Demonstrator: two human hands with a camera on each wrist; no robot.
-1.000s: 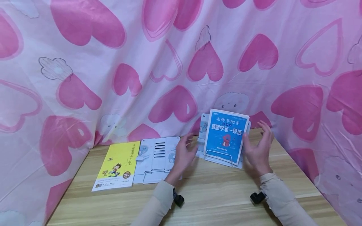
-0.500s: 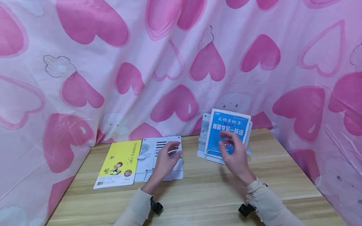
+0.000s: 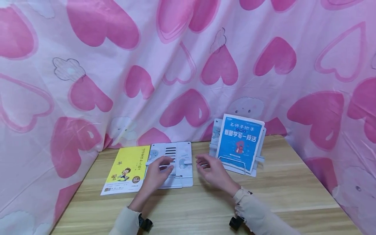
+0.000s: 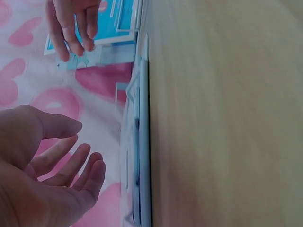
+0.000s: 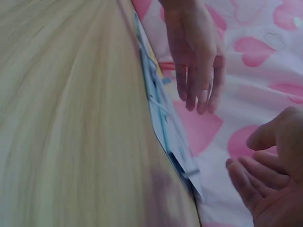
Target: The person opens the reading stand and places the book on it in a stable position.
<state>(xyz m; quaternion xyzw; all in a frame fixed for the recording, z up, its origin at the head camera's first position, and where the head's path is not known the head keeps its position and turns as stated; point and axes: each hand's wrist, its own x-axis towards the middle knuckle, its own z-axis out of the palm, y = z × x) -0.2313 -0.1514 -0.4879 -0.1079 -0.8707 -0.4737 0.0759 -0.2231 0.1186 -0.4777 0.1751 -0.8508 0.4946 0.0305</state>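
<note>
My left hand hovers over the left part of a flat white book stand printed with elephants, its fingers loosely bent around nothing. Just off the stand's right edge is my right hand, also holding nothing, fingers relaxed. In the left wrist view the left hand has thumb and fingers apart, and the right wrist view shows the right hand the same way. A blue book leans on a second, raised book stand, behind its wire holder.
A yellow book lies at the left, against the flat stand's left edge. The wooden table ends at a pink heart-patterned curtain behind and at both sides.
My right hand has left the blue book's right side and crossed leftward to the flat stand. My left hand has moved left and down over that stand. The blue book stays propped.
</note>
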